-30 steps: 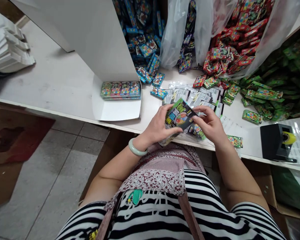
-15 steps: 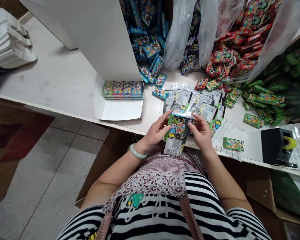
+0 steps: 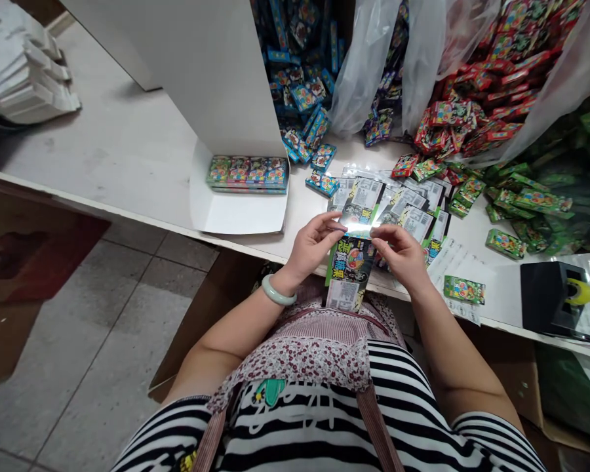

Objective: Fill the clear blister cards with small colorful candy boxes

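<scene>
A black and green printed packet hangs over the table's front edge, its lower end near the apron. At its clear top edge, my left hand pinches the left corner between thumb and fingers. The right corner is in the closed fingertips of my right hand. Similar printed packets lie fanned out just behind my hands. Left of them, an open white carton contains a row of small colourful boxes.
Blue boxes, red boxes and green boxes are heaped behind, some in clear plastic bags. A black tape dispenser stands right, near a label sheet with one green box. White folded cartons lie far left.
My fingers have moved from the packet's sides to its clear top edge, with the thumbs now higher. The whole view has shifted slightly, so the table things appear farther right.
</scene>
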`<act>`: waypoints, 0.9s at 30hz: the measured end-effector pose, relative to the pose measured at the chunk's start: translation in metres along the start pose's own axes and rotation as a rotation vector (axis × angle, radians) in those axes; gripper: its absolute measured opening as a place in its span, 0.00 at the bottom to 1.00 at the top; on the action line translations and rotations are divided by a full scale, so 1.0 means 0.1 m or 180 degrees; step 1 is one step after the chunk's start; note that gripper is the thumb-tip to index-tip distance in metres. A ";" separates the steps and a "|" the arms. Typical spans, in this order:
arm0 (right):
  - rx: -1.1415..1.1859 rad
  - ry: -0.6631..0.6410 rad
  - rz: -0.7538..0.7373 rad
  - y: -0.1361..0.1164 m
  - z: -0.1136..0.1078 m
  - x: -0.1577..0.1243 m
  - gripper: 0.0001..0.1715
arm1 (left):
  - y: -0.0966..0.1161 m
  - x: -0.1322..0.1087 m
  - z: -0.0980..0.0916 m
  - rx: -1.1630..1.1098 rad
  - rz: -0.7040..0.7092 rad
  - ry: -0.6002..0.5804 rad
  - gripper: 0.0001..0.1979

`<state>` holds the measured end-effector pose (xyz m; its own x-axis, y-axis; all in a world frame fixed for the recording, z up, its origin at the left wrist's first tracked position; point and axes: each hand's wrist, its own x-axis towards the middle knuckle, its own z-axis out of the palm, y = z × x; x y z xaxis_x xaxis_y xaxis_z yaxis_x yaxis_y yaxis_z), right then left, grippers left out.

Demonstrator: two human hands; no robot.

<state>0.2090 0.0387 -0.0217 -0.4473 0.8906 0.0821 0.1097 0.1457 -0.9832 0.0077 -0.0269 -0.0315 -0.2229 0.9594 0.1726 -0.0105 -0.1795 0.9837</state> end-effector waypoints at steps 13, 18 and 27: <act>-0.0014 -0.0586 0.0563 -0.32 0.05 0.26 0.17 | 0.24 0.14 -0.01 0.0179 -0.0370 -0.0101 0.06; -0.0143 -0.0811 0.0331 -0.28 -0.03 0.16 0.14 | 0.22 0.10 -0.14 0.0199 -0.0249 -0.0611 0.09; -0.0381 -0.0229 -0.0402 -0.07 0.10 -0.10 0.04 | 0.27 0.09 -0.30 0.0537 -0.0144 -0.1023 0.09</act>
<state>0.2040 0.0241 -0.0169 -0.5261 0.8295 0.1875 0.1515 0.3084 -0.9391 -0.0240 -0.0297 -0.0052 0.0921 0.9897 0.1094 0.1535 -0.1227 0.9805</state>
